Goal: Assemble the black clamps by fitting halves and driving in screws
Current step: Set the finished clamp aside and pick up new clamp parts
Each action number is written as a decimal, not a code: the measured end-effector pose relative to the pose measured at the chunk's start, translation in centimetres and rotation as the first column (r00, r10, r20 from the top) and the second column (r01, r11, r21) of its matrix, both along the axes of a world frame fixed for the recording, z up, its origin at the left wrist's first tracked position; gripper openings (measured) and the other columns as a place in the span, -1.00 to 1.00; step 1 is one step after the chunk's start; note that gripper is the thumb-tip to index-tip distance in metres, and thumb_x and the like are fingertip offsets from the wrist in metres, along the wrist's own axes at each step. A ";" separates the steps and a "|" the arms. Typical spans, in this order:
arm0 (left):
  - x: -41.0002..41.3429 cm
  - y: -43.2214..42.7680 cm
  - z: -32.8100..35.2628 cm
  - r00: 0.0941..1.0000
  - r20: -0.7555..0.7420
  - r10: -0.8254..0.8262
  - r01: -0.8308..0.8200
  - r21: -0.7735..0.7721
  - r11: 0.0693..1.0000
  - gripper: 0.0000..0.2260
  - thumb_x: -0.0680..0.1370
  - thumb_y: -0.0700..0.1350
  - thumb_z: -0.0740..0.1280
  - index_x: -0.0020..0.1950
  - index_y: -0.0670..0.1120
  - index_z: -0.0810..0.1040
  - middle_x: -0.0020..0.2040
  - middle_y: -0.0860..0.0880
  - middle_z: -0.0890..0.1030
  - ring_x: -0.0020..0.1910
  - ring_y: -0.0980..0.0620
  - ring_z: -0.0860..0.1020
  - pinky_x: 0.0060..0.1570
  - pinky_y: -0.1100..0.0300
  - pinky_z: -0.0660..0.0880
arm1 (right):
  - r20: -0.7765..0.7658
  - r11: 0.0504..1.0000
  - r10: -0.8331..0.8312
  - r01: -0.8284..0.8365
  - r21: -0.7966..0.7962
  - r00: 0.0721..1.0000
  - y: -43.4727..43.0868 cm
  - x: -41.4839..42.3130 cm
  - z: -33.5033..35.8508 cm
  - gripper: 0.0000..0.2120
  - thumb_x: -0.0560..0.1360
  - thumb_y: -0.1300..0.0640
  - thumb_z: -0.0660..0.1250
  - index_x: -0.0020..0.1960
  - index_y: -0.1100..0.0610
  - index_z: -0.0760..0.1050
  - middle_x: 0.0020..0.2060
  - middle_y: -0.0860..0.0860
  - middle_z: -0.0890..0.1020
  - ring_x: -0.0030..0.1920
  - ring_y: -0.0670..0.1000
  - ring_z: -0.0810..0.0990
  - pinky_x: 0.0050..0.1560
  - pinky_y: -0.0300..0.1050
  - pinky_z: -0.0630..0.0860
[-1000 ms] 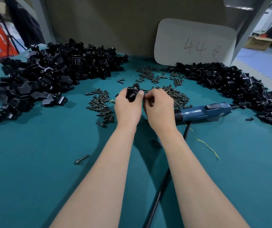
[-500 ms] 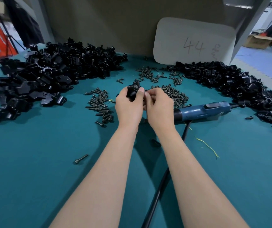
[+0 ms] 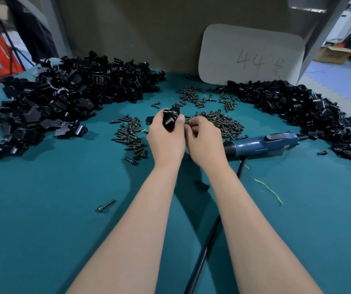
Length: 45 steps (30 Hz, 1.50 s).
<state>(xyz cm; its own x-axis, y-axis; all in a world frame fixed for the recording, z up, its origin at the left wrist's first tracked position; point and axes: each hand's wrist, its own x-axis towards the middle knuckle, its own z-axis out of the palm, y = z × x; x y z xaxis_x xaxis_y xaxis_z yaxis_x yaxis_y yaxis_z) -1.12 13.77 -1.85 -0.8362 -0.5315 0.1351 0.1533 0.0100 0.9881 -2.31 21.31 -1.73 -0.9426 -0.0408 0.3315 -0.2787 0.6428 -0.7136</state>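
Note:
My left hand [image 3: 166,141] grips a black clamp [image 3: 170,118] above the middle of the teal table. Close beside it, my right hand [image 3: 204,143] has its fingers curled, fingertips pinched at the clamp's right side; what they pinch is hidden. Loose clamp halves form a big heap [image 3: 64,96] at the back left. Another pile of black clamps [image 3: 302,111] curves along the right. Dark screws lie in clusters left [image 3: 131,139] and right [image 3: 221,123] of my hands. A blue electric screwdriver [image 3: 261,144] lies on the table just right of my right hand.
The screwdriver's black cable [image 3: 204,251] runs toward me between my forearms. A single screw [image 3: 106,205] lies at the near left, another small black part [image 3: 201,185] under my right wrist. A white card marked 44 [image 3: 251,56] leans on the back wall. A yellow wire scrap [image 3: 268,188] lies right.
Both hands stay together at the clamp with only small finger shifts; the clamp is turned slightly in my left hand. Nothing else on the table moved.

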 end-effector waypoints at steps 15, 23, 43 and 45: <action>-0.3 -0.2 -0.1 0.989 0.051 -0.136 0.111 0.337 0.935 -0.91 0.61 -0.10 0.28 0.02 -0.11 0.47 -0.07 -0.06 0.56 -0.18 0.04 0.60 0.02 0.16 0.58 | -0.199 0.938 -0.341 0.347 -0.006 0.919 3.2 -0.3 1.0 -0.66 0.58 -0.08 0.21 0.21 0.13 0.44 0.14 0.09 0.46 -0.04 -0.01 0.42 -0.06 -0.19 0.25; -0.4 -0.4 0.0 0.969 0.059 -0.239 0.163 0.572 0.804 -0.84 0.58 -0.13 0.33 0.07 -0.21 0.50 -0.02 -0.11 0.57 -0.17 0.02 0.64 -0.07 0.27 0.61 | 0.204 0.766 -0.633 0.642 0.026 0.747 9.6 -1.0 0.6 -0.14 0.51 -0.12 0.32 0.54 0.21 -0.11 0.46 0.24 0.04 0.20 0.30 0.46 0.23 0.05 0.37; -0.8 -1.4 -0.7 0.970 0.215 -0.110 0.039 0.308 0.950 -0.86 0.52 -0.21 0.37 -0.23 -0.07 0.50 -0.22 -0.06 0.54 -0.16 -0.06 0.51 0.05 0.05 0.54 | 0.256 -0.190 -0.080 0.238 -0.953 0.963 7.9 -1.5 1.1 -0.78 0.49 0.12 0.42 0.05 0.13 0.44 0.06 0.09 0.54 -0.04 0.07 0.63 0.17 0.09 0.55; -0.8 -1.4 -0.8 0.969 0.227 -0.095 0.039 0.240 0.970 -0.87 0.50 -0.21 0.39 -0.23 -0.06 0.52 -0.25 -0.05 0.54 -0.20 -0.06 0.48 0.05 -0.02 0.55 | 0.229 -0.285 -0.072 0.201 -0.937 0.971 7.6 -1.3 1.2 -0.64 0.45 -0.04 0.45 0.14 0.07 0.44 0.15 0.06 0.54 0.01 0.05 0.62 0.21 0.07 0.53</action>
<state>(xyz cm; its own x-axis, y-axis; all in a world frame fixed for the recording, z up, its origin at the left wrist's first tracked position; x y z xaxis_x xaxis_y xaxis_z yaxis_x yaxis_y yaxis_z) -1.92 12.42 -2.60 -0.8638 -0.4667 -0.1897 -0.0911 -0.2257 0.9699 -3.63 28.90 -0.56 -0.8792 0.3960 -0.2650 -0.2362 -0.8452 -0.4794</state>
